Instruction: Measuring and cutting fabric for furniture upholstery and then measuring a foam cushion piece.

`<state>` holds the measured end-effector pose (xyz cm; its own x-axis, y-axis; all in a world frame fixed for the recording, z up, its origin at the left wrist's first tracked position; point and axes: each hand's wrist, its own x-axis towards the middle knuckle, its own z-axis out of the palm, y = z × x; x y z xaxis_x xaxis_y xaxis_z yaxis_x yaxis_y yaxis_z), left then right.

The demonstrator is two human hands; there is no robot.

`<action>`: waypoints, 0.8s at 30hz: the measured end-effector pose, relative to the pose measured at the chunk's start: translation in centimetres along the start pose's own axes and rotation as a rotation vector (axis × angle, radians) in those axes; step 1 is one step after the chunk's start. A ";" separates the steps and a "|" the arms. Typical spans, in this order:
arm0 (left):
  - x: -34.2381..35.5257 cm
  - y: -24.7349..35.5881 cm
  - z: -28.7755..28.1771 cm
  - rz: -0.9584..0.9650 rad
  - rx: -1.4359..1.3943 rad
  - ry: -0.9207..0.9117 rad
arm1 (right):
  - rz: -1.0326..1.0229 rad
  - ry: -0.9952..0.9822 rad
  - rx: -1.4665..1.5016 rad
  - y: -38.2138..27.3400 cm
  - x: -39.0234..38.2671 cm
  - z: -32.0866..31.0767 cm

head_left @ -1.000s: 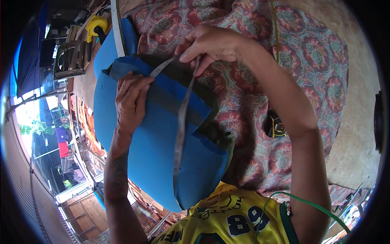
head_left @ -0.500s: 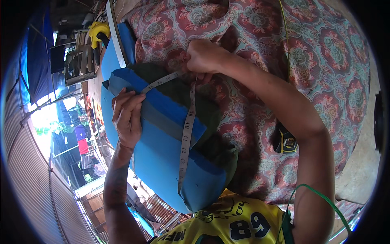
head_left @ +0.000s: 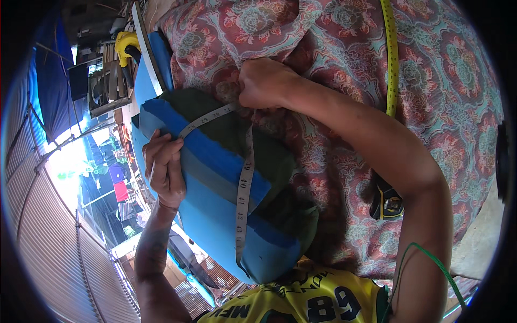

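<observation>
A white cloth measuring tape (head_left: 243, 185) loops over a blue padded piece (head_left: 210, 226) with a grey band and dark green fabric (head_left: 272, 153) along its side. My left hand (head_left: 166, 167) lies on the blue edge, its thumb and fingers pinching the tape there. From that pinch the tape runs up to my right hand (head_left: 265, 83), which is closed in a fist around it above the green fabric. The rest of the tape hangs from the fist across the blue piece toward my body. The right fingertips are mostly hidden beneath that hand.
Flower-patterned fabric (head_left: 344, 226) spreads under the right arm. On it lies a black and yellow tape measure case (head_left: 389, 204), with its yellow blade (head_left: 392, 64) farther off. A long metal straightedge (head_left: 147, 48) leans at the far left, beside a yellow tool (head_left: 128, 44).
The right fist has shifted slightly left, with the tape still in it. The yellow blade now shows its broad face instead of its thin edge. My left hand keeps its pinch.
</observation>
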<state>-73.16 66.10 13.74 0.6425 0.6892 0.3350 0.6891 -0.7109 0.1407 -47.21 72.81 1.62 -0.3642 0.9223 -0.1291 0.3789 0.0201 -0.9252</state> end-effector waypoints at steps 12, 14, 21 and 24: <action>-0.6 -0.2 0.0 -0.015 -0.005 -0.037 | 0.129 -0.192 0.184 -0.1 1.2 -0.9; -0.9 -0.4 0.0 -0.020 -0.010 -0.030 | 0.147 -0.207 0.215 -0.2 1.4 -0.8; -0.6 -0.2 0.0 -0.006 0.004 -0.042 | 0.167 -0.240 0.167 -0.2 1.3 -1.0; -0.6 -0.2 0.1 -0.011 0.000 -0.037 | 0.163 -0.236 0.147 -0.1 1.4 -0.9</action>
<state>-73.66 65.82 13.38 0.6468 0.7017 0.2987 0.6961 -0.7032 0.1447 -46.99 74.45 1.86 -0.5024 0.7937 -0.3430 0.3274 -0.1925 -0.9251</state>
